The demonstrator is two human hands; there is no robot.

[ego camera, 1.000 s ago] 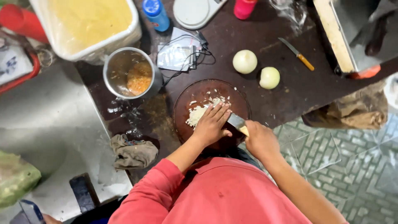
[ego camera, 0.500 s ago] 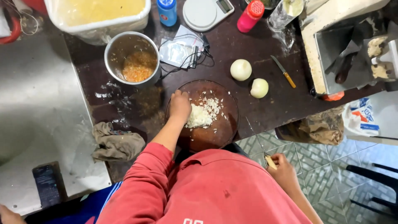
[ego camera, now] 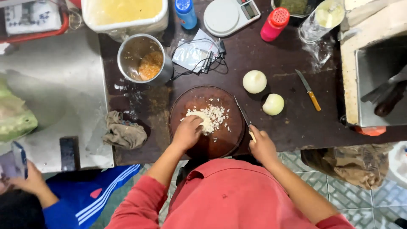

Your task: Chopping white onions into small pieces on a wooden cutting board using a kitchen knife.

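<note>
A round dark wooden cutting board (ego camera: pixel 203 142) lies on the dark table (ego camera: pixel 288 63) in front of me, with a pile of chopped white onion (ego camera: pixel 214 115) on it. My left hand (ego camera: pixel 186 132) rests on a piece of onion at the pile's left side. My right hand (ego camera: pixel 263 146) grips the handle of a knife (ego camera: pixel 242 112) whose blade lies along the board's right edge. Two peeled whole onions (ego camera: pixel 255 81) (ego camera: pixel 273 104) sit to the right of the board.
A metal pot (ego camera: pixel 142 59) with orange mash stands behind the board, a rag (ego camera: pixel 124 132) at its left. A second knife (ego camera: pixel 308 90), a kitchen scale (ego camera: pixel 229 15), a pink shaker (ego camera: pixel 274 23), a blue bottle (ego camera: pixel 185 12) and a white tub (ego camera: pixel 125 15) lie further back. Another person (ego camera: pixel 25 182) holds a phone at lower left.
My right hand came back up from below the table edge and set the knife on the board's right side. My left hand moved to the onion pile.
</note>
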